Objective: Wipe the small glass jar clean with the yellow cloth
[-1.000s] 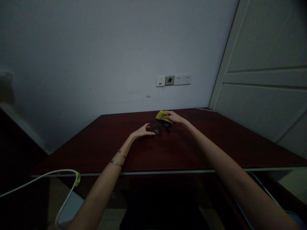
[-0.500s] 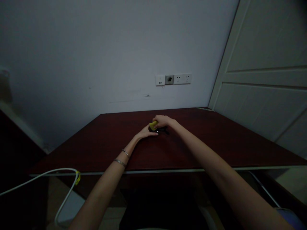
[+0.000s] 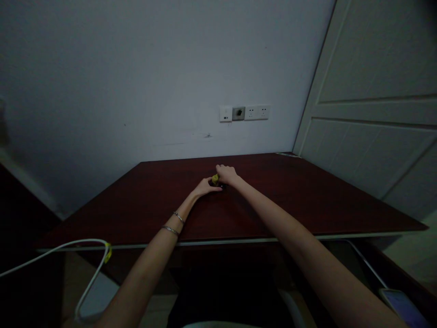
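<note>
Near the middle of the table, my right hand is closed on a small soft-looking yellow piece; whether it is cloth or sponge I cannot tell. My left hand lies just left of it, thumb and fingers curved around a small dark object with a shiny spot. The yellow piece is against or just above this dark object, which is mostly covered by both hands. Its thin dark parts hint at glasses, but its kind is unclear. Two silver bracelets circle my left wrist and forearm.
The dark red table reaches back to a pale wall with sockets. A white panelled door stands at the right. A white cable loops over the front left edge. A phone lies low at right.
My right hand has shifted slightly left and turned, so less of the yellow piece and dark object shows. The left hand stays nearly in place. The view has moved slightly.
</note>
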A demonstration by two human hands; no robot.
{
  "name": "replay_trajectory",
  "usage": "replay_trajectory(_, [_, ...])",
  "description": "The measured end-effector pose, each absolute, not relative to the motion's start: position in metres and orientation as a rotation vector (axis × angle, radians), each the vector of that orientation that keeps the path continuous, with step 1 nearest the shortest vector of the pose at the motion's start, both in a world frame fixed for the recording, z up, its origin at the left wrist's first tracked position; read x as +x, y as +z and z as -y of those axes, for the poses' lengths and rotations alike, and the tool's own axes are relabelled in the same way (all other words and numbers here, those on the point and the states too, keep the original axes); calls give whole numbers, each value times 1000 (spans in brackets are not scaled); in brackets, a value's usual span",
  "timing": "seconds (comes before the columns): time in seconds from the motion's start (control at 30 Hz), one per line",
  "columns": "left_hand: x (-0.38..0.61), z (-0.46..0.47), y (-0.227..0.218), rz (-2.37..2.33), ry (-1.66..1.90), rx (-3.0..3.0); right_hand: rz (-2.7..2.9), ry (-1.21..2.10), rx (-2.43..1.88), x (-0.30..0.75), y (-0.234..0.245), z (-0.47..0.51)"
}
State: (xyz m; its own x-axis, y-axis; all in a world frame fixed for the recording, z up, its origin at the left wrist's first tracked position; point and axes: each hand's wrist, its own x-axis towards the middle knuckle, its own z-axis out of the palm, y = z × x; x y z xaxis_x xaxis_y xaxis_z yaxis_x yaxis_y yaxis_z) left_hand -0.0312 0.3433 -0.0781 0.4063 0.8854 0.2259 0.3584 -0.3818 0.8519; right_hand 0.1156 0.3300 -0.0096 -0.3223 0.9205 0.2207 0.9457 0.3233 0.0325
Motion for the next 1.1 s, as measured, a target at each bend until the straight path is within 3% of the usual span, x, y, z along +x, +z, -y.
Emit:
replay_trajectory(0.47, [-32,-337,-73,-1178,876,2051,2289,48,-2099,94,7,-334])
replay_trajectory(0.7, [-29,-331,-71,-1200,900,1970,2345,127,-2039,122,21,-338])
replay_trajectory(0.77, [-28,-330,-71,-1196,900,1949,2416,187,-1838,140,30,-338])
replay_trajectory(0.97, [-29,-330,-73,-1147,888,1997,2536,-328,-1025,163,27,-323])
replay_trajectory(1.1, [-30,-333,-76,-1130,892,2014,2786,-493,-697,161,3,-314])
